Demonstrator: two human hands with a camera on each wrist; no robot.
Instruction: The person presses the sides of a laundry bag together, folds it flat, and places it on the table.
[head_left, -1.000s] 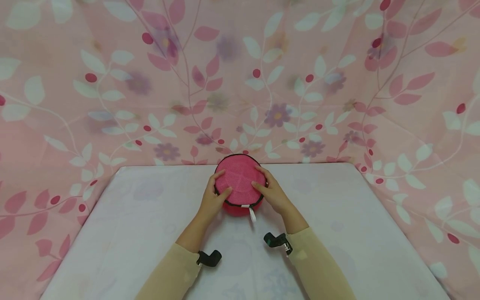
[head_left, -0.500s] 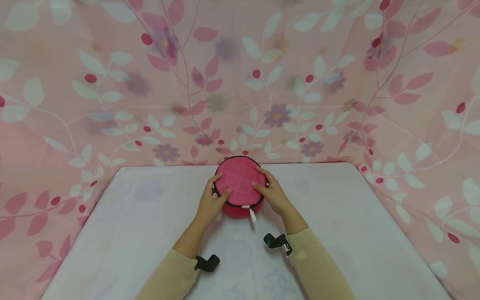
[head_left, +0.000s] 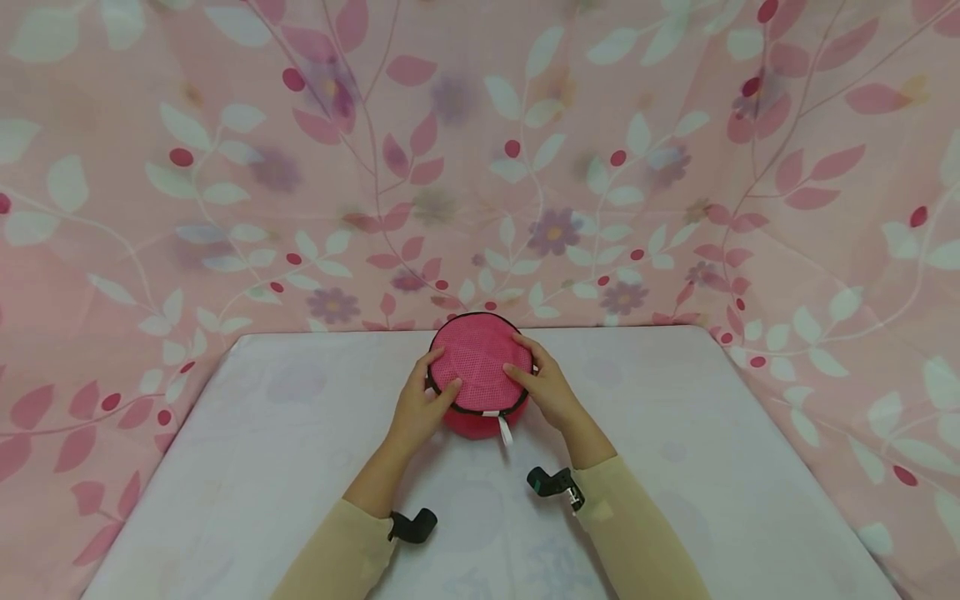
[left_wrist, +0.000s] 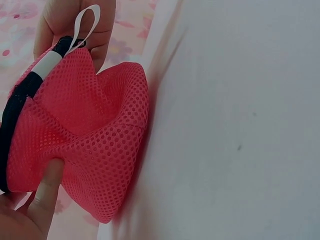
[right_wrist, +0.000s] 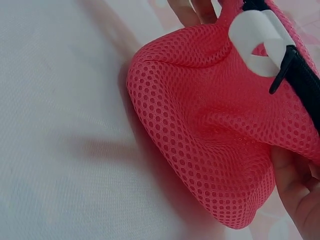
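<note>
A round pink mesh laundry bag (head_left: 480, 358) with a black zipper around its top stands near the far edge of the table. My left hand (head_left: 422, 407) grips its left side, thumb on the mesh top and fingers around the rim. On the opposite side my right hand (head_left: 553, 390) holds the rim the same way. The zipper (right_wrist: 300, 75) runs along the near rim, with a black pull and a white loop tag (left_wrist: 89, 25) beside it. In both wrist views the mesh side wall is creased inward and its bottom meets the white cloth.
The table (head_left: 660, 467) wears a white cloth. Behind it and at both sides hangs a pink floral curtain (head_left: 480, 167). Black wrist cameras (head_left: 414, 527) are strapped at the cuffs of the beige sleeves (head_left: 637, 533).
The bag's top has dipped very slightly toward me. My left wrist has shifted a little down and to the left, while the grip of both hands stays the same.
</note>
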